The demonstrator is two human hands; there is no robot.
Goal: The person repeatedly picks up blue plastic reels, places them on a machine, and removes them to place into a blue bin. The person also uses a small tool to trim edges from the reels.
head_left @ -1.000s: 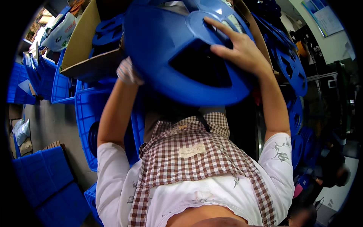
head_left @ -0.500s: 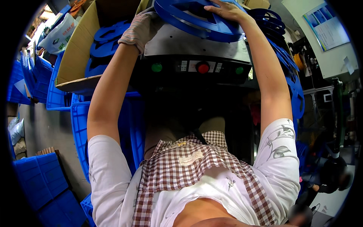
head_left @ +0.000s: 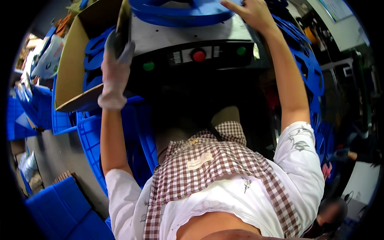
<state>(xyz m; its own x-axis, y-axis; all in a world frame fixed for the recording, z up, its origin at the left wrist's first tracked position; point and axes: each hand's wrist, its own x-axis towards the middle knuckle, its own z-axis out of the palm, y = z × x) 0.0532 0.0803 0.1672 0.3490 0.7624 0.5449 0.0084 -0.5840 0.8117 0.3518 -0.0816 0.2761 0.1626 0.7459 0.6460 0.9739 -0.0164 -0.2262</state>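
Observation:
A large round blue plastic reel (head_left: pixel 180 17) lies on the grey metal top of a machine (head_left: pixel 172 38), its far part cut off by the upper edge. My left hand (head_left: pixel 115 70), in a light glove with grey fingers, is raised beside the cardboard box's edge, fingers apart and holding nothing. Bare, my right hand (head_left: pixel 256 16) is at the reel's right side, thumb stretched toward its rim and fingers spread. Whether the thumb touches the rim I cannot tell. Below the metal top, the black front panel carries a red button (head_left: pixel 198 55) and two green ones.
Blue flat reel parts (head_left: pixel 94 62) stand in a cardboard box (head_left: pixel 70 68) at left. Under it are blue crates (head_left: pixel 92 132). More blue reel parts (head_left: pixel 306 68) are stacked along the right. Another person (head_left: pixel 332 212) is at the lower right. Blue boxes (head_left: pixel 60 208) sit lower left.
My left hand has come off the reel and moved left and down to the box. The right hand has slid from the reel's top to its right side. The view has shifted.

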